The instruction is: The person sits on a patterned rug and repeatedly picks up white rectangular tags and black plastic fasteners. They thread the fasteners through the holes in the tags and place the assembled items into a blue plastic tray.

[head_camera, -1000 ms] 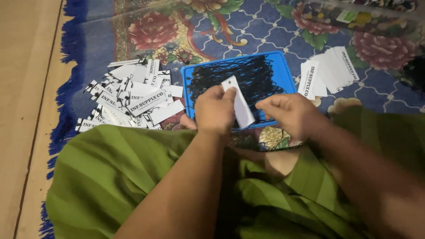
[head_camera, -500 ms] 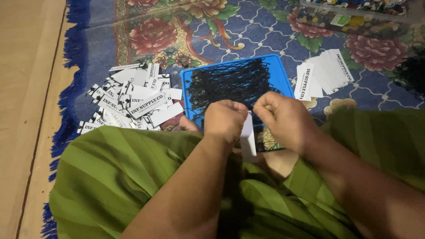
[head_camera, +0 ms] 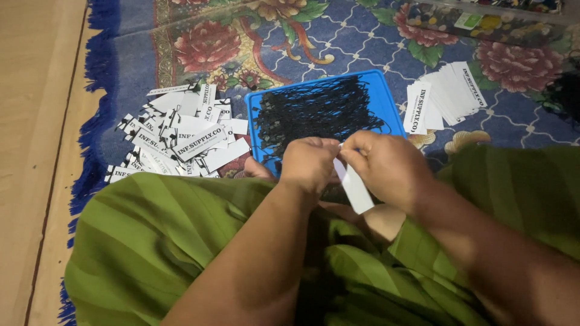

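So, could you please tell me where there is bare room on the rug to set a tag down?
Bare rug lies beyond the blue tray, and a strip between the tray and the neat tag stack. Crowded: the scattered tags left of the tray, and the tray itself, full of black strings.

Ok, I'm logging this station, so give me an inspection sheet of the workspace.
Surface: floral blue fringed rug on tan floor.
Job's things: white rectangular paper tag; blue plastic tray of black string loops.
Clutter: scattered pile of strung tags; neat fan of plain tags.
Grippers: left hand and right hand pinch the tag.
Cables: nothing seen.
Surroundings: green garment over lap.
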